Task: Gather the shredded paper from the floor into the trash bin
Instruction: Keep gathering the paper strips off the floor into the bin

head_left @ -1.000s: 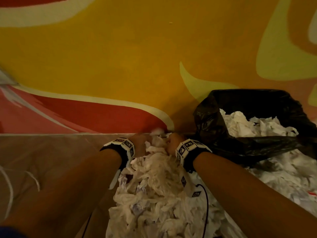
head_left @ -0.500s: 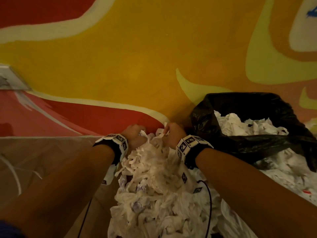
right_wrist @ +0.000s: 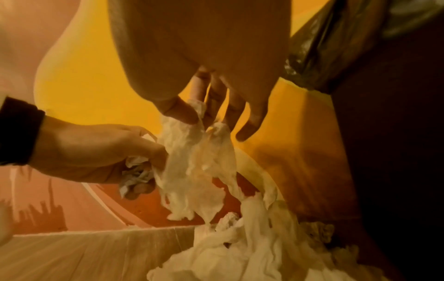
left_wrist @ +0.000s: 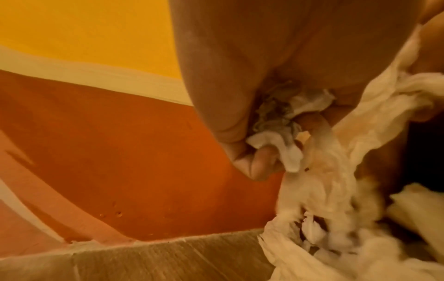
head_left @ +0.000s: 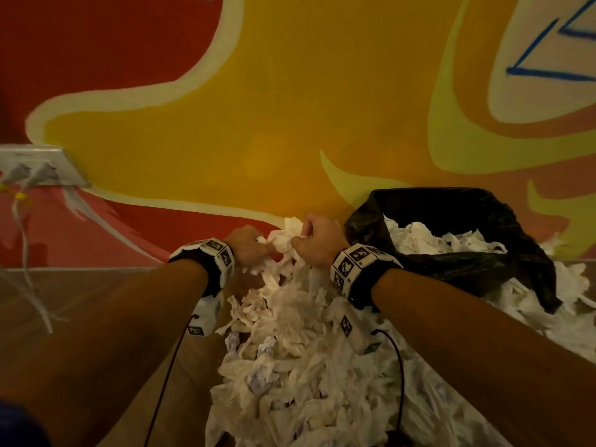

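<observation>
A big heap of white shredded paper [head_left: 300, 356] lies on the wood floor between my forearms. My left hand [head_left: 250, 245] grips a wad of shreds [left_wrist: 276, 121] in its curled fingers. Close beside it, my right hand [head_left: 317, 241] pinches a hanging bunch of shreds [right_wrist: 197, 161] between thumb and fingers. Both hands are lifted above the heap, strands trailing down to it. The trash bin with a black bag [head_left: 458, 262] stands just right of the right hand, holding white shreds [head_left: 435, 237].
A painted red and yellow wall [head_left: 258, 124] rises right behind the hands. A white wall socket with plugs and cables [head_left: 35, 169] sits at far left. More shreds [head_left: 548, 311] lie on the floor in front of the bin. Bare wood floor [head_left: 80, 295] is at left.
Both hands have risen from the heap's far end, pulling a bunch of shreds up with them. The head view has tilted up the wall.
</observation>
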Tool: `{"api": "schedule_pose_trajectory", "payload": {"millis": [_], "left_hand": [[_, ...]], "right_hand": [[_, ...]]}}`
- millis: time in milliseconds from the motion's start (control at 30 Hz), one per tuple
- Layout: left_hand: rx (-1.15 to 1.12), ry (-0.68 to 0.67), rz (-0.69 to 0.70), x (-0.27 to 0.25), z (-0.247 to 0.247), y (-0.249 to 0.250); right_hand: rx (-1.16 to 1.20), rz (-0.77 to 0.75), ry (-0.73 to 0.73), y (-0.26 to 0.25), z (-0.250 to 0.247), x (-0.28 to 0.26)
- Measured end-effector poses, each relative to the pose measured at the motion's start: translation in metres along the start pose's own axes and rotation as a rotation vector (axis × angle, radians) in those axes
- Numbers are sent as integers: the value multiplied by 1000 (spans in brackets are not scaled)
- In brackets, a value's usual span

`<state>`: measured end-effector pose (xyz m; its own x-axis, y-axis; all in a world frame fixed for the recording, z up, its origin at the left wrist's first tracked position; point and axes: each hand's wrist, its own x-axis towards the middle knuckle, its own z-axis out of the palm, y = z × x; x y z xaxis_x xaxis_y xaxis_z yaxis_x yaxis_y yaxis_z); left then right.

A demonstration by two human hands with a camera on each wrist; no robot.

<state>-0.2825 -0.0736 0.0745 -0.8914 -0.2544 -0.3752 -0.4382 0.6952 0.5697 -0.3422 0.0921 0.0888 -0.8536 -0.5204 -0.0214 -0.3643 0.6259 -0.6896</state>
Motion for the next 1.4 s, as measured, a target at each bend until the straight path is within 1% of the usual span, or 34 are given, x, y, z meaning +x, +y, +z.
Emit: {"api": "schedule_pose_trajectory", "payload": {"millis": [167, 300, 367, 467, 567, 667, 767, 867, 967, 1033, 1133, 1200, 1333, 1400], "left_hand": [[-5, 31, 45, -9, -6, 5], [-178, -38, 82, -15, -5, 10], [-216, -88, 92, -19, -5, 15], [-158, -186, 85, -21, -5, 24], [-53, -256, 45, -25, -3, 37], [-27, -272, -15, -28, -2, 45], [-70, -263, -6, -27, -2, 45], [10, -221, -14, -31, -4, 46], [46, -261, 10, -33, -5, 43], [72, -248, 37, -34, -6, 40], [17, -235, 37, -33, -6, 36], [30, -245, 40, -31, -7, 34], [86, -229, 38, -30, -7, 31], [67, -224, 54, -30, -8, 28]], "right_hand": [[43, -81, 47, -13, -18, -6], [81, -203, 85, -16, -30, -13], [69, -228, 77, -13, -33, -14], [72, -180, 77, -6, -36, -15], [184, -159, 53, -5, -39, -19], [129, -172, 46, -7, -45, -21], [127, -154, 42, -9, -51, -22], [183, -141, 92, -11, -57, -22], [192, -148, 161, -14, -65, -21], [195, -130, 185, -13, -71, -21], [208, -94, 223, -9, -79, -21], [226, -69, 255, -6, -85, -21], [315, -8, 383, 0, -101, -15], [354, -4, 420, 4, -111, -12]]}}
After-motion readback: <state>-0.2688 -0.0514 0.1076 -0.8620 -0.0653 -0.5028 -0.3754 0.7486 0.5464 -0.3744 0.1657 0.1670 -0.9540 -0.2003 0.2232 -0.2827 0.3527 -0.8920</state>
